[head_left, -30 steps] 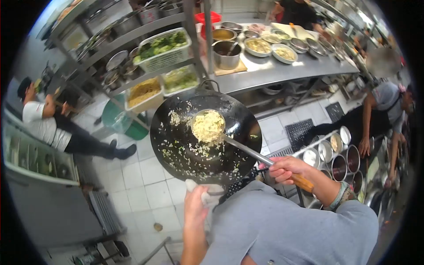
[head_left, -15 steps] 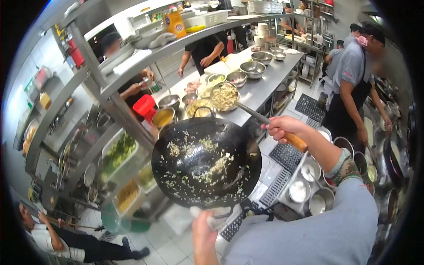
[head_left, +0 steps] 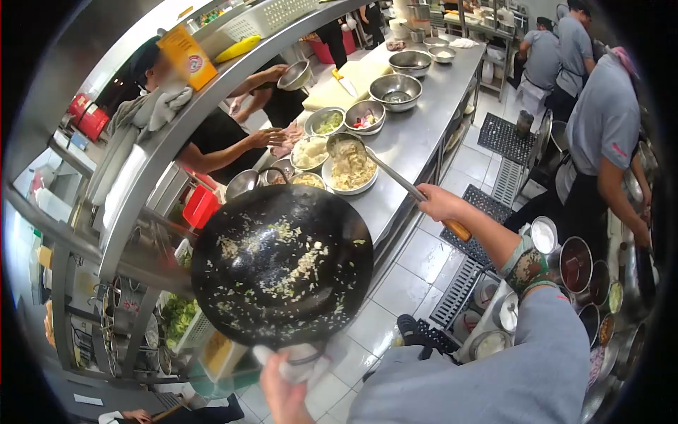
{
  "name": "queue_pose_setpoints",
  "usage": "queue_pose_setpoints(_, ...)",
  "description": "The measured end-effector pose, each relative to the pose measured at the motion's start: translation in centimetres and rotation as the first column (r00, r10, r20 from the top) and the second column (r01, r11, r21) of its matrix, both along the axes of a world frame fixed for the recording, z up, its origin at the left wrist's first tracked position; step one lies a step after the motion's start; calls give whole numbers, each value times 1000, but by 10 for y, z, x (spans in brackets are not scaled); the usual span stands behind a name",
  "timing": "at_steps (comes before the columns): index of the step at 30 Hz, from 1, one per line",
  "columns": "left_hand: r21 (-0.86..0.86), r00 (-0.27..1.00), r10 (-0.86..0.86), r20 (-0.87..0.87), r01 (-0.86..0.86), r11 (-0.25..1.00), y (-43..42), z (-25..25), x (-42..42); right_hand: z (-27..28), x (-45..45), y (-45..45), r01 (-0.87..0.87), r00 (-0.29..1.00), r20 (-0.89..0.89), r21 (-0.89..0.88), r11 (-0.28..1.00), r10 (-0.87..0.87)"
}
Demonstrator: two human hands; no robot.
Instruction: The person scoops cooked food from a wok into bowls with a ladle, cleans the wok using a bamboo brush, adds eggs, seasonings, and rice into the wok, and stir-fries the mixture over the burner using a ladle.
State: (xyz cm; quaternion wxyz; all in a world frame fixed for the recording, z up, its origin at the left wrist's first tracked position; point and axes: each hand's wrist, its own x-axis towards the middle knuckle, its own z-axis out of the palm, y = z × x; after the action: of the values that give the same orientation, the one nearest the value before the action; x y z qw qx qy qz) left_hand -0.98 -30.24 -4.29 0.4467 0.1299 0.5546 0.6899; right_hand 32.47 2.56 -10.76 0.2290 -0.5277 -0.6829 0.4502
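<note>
Nearest: left hand (head_left: 282,385) closed on a white cloth (head_left: 265,355) wrapped at the near handle of the wok (head_left: 345,230). Wok is just beyond that hand, on the far side of it; scattered food bits (head_left: 307,263) remain across the inside.

Right hand (head_left: 439,203), to the right and farther off, fingers wrapped round the handle of the ladle (head_left: 393,177). Ladle reaches far and left from that hand, past the wok's far right edge, its cup over the bowl (head_left: 361,191) on the bench (head_left: 417,134).

Change: half a second ago the ladle was full and roughly level; now its cup is tipped and the pale food (head_left: 353,168) is in a heap in and above the bowl. Looks like the load is being emptied, most of it out, though leftovers inside the cup can't be made out. So the food lies well apart from both hands, at the ladle's far end.

Beyond, on the bench: bowl of green pieces (head_left: 329,123), steel bowl (head_left: 396,94), cutting board (head_left: 364,83) with a knife (head_left: 344,83). Far left, a co-worker's hand (head_left: 266,138) sits near some raw meat (head_left: 288,141).
</note>
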Motion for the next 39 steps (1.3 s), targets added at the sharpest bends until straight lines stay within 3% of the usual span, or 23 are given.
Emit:
queue_pose_setpoints(2, -71, 998, 64, 15, -63, 995, 5, -5, 2, -27, 8, -6, 29, 992, 114, 231, 973, -56)
queue_pose_setpoints(4, -41, 997, 82, -2, -82, 996, 4, -11, 4, -27, 11, -19, 41, 991, 120, 197, 979, -66)
queue_pose_setpoints(6, -6, 996, 81, 39, -81, 997, 8, -11, 3, -35, 12, -25, 22, 984, 160, 322, 947, -77)
queue_pose_setpoints(7, 80, 993, 70, -91, -62, 995, 5, -24, 2, -44, 13, -26, -2, 981, 181, 368, 930, -70)
queue_pose_setpoints(8, 84, 993, 65, -96, -57, 995, 7, -27, -2, -50, 14, -32, 5, 982, 176, 372, 928, -75)
queue_pose_setpoints(10, 27, 994, 64, 87, -66, 997, 13, -23, -6, -52, 16, -48, -1, 958, 261, 427, 904, -122)
queue_pose_setpoints(12, 23, 993, 75, 86, -77, 997, 17, -21, -6, -62, 19, -56, -20, 941, 306, 472, 881, -142)
queue_pose_setpoints(15, 57, 996, 25, 83, -29, 998, 17, -23, -3, -64, 29, -86, 29, 963, 189, 638, 769, -194)
queue_pose_setpoints(17, 51, 996, 45, 77, -49, 997, 8, -26, -4, -50, 31, -103, 65, 998, -50, 816, 574, -42)
queue_pose_setpoints(18, 46, 997, 48, 62, -50, 998, 6, -26, -7, -30, 27, -113, 48, 999, -50, 819, 572, -12)
queue_pose_setpoints(19, 127, 999, 29, 40, -33, 991, 7, -28, -3, -6, 26, -126, 25, 994, -105, 481, 876, 29)
queue_pose_setpoints(20, 144, 999, 41, 34, -46, 989, 13, -25, -8, 5, 22, -132, -31, 986, -161, 55, 998, 39)
queue_pose_setpoints(21, 120, 991, -67, -114, 81, 989, 20, -18, -8, -1, 15, -124, -75, 988, -108, 298, 952, 112)
queue_pose_setpoints(22, 70, 952, -179, -249, 202, 977, 26, -11, -5, 2, 3, -116, -85, 988, -101, 294, 952, 120)
queue_pose_setpoints(23, 75, 951, -181, -250, 206, 976, 47, -5, -4, 19, -17, -99, -95, 994, -19, 395, 914, 111)
queue_pose_setpoints(25, 118, 981, -193, -24, 194, 974, 94, -5, -8, 34, -47, -61, -94, 995, 82, 565, 820, 57)
queue_pose_setpoints(26, 129, 980, -199, -31, 201, 971, 106, -2, -7, 39, -60, -44, -92, 994, 109, 624, 776, 31)
queue_pose_setpoints(28, 125, 984, -173, -45, 177, 976, 118, 8, 1, 71, -69, -44, -73, 996, 83, 652, 754, 24)
queue_pose_setpoints(30, 94, 986, -164, -28, 166, 982, 121, 17, 6, 87, -70, -50, -128, 967, 247, 665, 736, -56)
queue_pose_setpoints(33, 184, 968, -249, 6, 244, 952, 142, 17, -7, 85, -28, -62, -118, 903, 413, 510, 852, -122)
queue_pose_setpoints(36, 144, 961, -265, 76, 252, 957, 166, 30, -13, 85, 26, -62, -116, 941, 328, 526, 843, -76)
queue_pose_setpoints(38, 141, 962, -268, 58, 258, 956, 166, 29, -14, 103, 39, -72, -100, 949, 316, 318, 943, -6)
queue_pose_setpoints(39, 138, 965, -259, 43, 251, 958, 165, 28, -12, 77, 35, -55, -127, 977, 211, 503, 855, 21)
